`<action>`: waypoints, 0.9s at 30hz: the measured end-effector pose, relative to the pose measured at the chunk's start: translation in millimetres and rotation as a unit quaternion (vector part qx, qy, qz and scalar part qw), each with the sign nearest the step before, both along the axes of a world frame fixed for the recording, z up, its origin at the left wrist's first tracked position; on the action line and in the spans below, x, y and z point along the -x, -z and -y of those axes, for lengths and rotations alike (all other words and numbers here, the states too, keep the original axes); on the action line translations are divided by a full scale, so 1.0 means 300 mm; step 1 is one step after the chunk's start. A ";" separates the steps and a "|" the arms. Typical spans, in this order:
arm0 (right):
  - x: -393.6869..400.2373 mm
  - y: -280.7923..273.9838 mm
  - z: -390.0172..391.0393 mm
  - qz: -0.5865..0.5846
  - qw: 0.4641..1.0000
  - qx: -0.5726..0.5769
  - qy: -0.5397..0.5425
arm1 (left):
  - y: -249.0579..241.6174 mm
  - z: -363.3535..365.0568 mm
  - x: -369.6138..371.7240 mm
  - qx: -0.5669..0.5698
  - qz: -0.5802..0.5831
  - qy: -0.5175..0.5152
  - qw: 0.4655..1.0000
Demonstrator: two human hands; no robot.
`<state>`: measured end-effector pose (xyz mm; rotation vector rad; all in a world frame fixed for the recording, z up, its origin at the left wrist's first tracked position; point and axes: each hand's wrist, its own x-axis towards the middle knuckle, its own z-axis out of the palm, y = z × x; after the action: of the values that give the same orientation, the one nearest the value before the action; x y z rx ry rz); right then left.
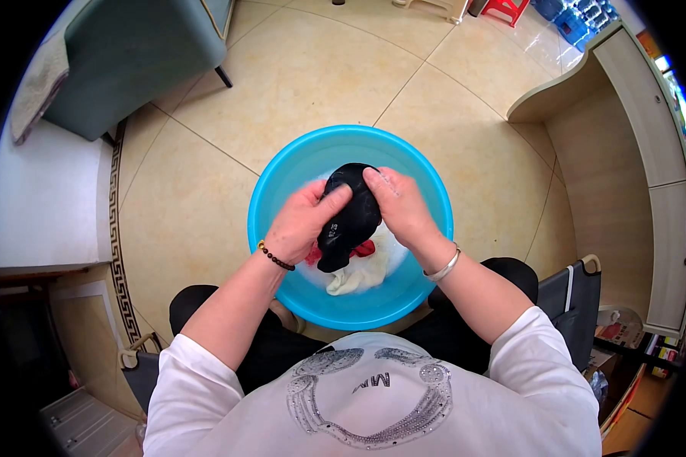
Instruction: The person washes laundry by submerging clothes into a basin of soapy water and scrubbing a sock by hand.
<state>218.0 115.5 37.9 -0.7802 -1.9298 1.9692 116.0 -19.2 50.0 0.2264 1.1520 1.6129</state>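
Observation:
Over a bright blue basin [261, 204], a black sock [349, 228] with small pale marks hangs between both hands. My left hand [301, 219] grips its left side, thumb laid across the fabric. On the upper right edge, my right hand [401, 204] pinches the sock, with some suds on the fingers. Below it in the basin lie a cream-white cloth [357, 277] and a red cloth [364, 249], among white foam. The sock partly covers the red cloth.
A grey-green upholstered seat [141, 57] stands at upper left, a pale wooden cabinet [613, 145] at right. A red stool [504, 11] and blue water bottles [575, 24] are at the far top right. Tiled floor [198, 152] surrounds the basin.

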 end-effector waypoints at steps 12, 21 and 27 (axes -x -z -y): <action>0.006 -0.022 -0.038 -0.047 0.954 0.295 0.034 | 0.041 0.021 0.010 0.028 0.047 0.051 0.997; -0.002 0.052 -0.009 0.028 0.997 0.037 -0.056 | 0.029 0.009 0.008 0.008 0.027 -0.020 0.999; -0.006 0.012 -0.018 0.039 0.969 0.245 0.015 | 0.049 0.012 0.027 -0.013 0.079 -0.010 0.997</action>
<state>219.7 120.8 34.4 -1.0093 -1.4629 2.4662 107.9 -22.7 35.2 0.1017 1.0158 1.6339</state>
